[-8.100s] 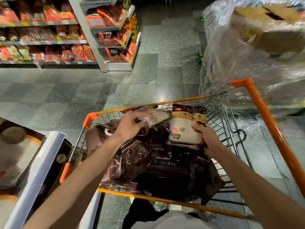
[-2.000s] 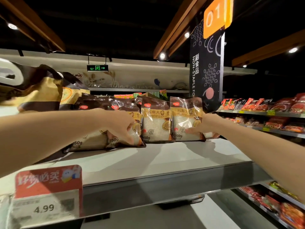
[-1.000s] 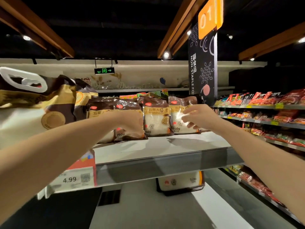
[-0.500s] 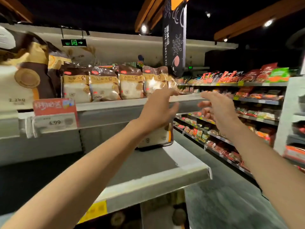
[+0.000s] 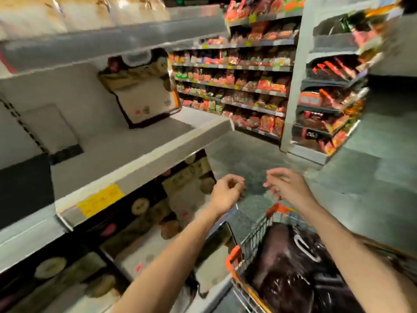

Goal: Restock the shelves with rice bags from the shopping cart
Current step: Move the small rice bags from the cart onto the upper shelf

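Above the shopping cart (image 5: 252, 242), left hand (image 5: 226, 193) and right hand (image 5: 287, 186) outstretched, empty, fingers loosely curled, apart.

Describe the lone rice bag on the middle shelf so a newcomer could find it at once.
Start at the grey shelving unit on the left and find its middle shelf, mostly bare. Near that shelf's right end a single rice bag stands upright, leaning a little. It has a dark brown top, a pale lower panel and no bags beside it.
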A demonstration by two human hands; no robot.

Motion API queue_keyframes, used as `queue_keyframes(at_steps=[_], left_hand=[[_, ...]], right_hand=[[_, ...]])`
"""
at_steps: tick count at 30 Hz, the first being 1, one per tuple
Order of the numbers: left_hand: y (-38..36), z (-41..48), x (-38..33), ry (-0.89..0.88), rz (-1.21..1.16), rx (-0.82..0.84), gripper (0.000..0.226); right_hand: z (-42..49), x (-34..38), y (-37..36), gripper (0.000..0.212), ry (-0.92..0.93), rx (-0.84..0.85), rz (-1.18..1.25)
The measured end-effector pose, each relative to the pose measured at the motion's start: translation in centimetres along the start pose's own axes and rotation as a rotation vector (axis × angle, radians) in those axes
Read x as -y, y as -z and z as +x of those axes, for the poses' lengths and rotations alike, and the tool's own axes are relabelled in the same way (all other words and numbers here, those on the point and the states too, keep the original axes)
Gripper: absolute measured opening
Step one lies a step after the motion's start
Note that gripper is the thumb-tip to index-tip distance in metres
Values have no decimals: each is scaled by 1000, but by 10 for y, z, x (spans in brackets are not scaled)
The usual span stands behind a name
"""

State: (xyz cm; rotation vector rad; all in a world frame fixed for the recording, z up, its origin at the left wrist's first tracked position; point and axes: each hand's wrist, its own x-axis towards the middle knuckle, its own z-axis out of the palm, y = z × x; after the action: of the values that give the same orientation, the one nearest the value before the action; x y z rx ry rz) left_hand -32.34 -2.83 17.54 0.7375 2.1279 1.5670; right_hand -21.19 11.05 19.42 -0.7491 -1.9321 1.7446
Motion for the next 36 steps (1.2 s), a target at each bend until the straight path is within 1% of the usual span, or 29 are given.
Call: queue_keyframes(at_steps=[3,6,7,8,9,11,13,15,17,18,20,21,22,26,28,30,32,34,36], left_hand=[[-48,-35,59,90,-7,173,17],[-95,-76,109,127,97,328,6],[-118,-97,118,134,137,405,7],[-124,-108,123,138,164,411,12],[-132,-119,130,138,193,436,16],[-154,-144,142,159,252,546,21],[-172,-163,151,173,332,630,26],[-188,-175,157,143,417,671,29],[-201,-184,152,102,494,670,31],[-204,-185,151,68,500,644,33],[-218,-184,146,-68,480,581,33],[-224,-182,144,-113,463,576,32],[-233,-180,140,-111,439,601,31],[-273,-165,124,116,322,676,30],[-291,-155,124,165,300,690,33],[-306,-143,124,213,299,673,37],[-316,-133,125,265,272,658,34],[-323,-125,128,291,269,641,24],[-327,-119,132,329,250,629,14]], right_hand=[[-64,-71,22,16,-182,-156,-4],[-137,-140,47,19,-355,-286,-71],[-172,-161,63,18,-403,-353,-109],[-189,-180,69,18,-429,-361,-144],[-208,-193,74,18,-488,-371,-164],[-250,-215,91,19,-595,-420,-163],[-285,-221,102,20,-674,-481,-229],[-312,-226,115,23,-731,-530,-252],[-332,-231,126,28,-768,-611,-233],[-337,-233,130,30,-772,-639,-219],[-344,-235,142,30,-778,-666,-231],[-344,-235,147,29,-770,-681,-251],[-342,-237,152,28,-737,-713,-261],[-322,-234,179,15,-541,-845,-316],[-306,-228,198,19,-478,-871,-304],[-287,-225,219,24,-462,-839,-291],[-266,-225,238,29,-454,-786,-261],[-243,-227,252,37,-439,-686,-281],[-218,-232,262,45,-431,-530,-392]])
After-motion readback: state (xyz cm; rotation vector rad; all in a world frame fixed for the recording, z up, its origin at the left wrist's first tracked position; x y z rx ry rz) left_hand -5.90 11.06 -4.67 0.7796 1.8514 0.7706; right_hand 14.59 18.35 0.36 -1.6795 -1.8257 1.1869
